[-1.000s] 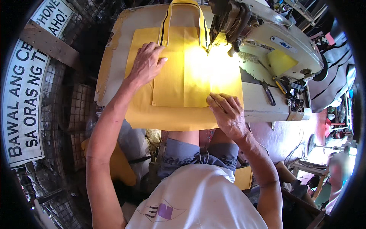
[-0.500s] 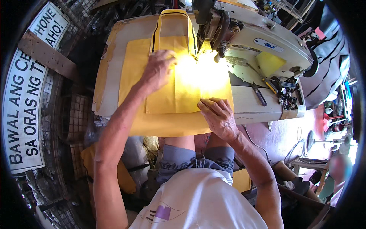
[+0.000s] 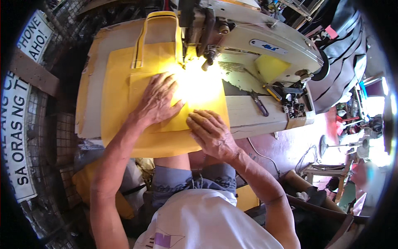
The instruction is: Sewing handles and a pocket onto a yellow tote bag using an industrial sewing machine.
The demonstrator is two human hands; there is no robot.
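Yellow fabric of a tote bag point(image 3: 124, 87) is lying flat on the desk point(image 3: 253, 112), just in front of the sewing machine point(image 3: 257, 45). Nearest the person, the right hand point(image 3: 209, 135) is pressing down on the bag's near edge, fingers together and flat, gripping nothing. Just beyond it, the left hand point(image 3: 156, 101) is resting palm-down with fingers spread, close to the machine's needle. The bag's handles point(image 3: 159, 37) are reaching past the machine's left side. Far left of the machine, a white rectangular sign point(image 3: 18, 137) with black lettering is hanging on wire mesh.
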